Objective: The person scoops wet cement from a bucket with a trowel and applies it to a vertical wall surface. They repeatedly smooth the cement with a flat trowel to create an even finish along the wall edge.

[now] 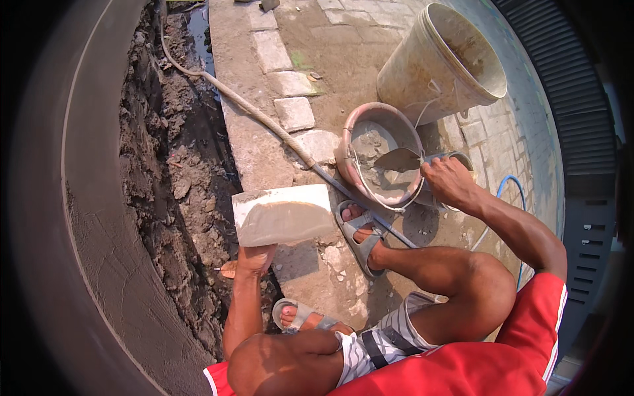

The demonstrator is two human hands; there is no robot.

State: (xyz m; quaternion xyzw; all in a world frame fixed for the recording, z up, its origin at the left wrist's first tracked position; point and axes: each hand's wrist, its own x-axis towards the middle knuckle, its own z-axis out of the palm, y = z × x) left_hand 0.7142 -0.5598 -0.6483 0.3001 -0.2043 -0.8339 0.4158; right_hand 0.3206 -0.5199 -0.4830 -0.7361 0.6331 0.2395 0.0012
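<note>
My left hand (255,257) grips a flat white board (281,214) from beneath, with grey wet mortar spread over much of its top. My right hand (446,178) is closed round the handle of a trowel, whose blade (396,160) dips into a pinkish bucket (347,155) of grey mortar with a white wire handle. Behind that hand sits another, metal-coloured container (467,165), partly hidden by the hand and wrist.
A tall grimy white bucket (409,72) stands beyond. A dug trench (178,171) runs along a smooth grey rendered wall (92,198) on the left. A long rope-like hose (261,115) crosses the pavement edge (244,152); a blue hose (520,191) lies at right.
</note>
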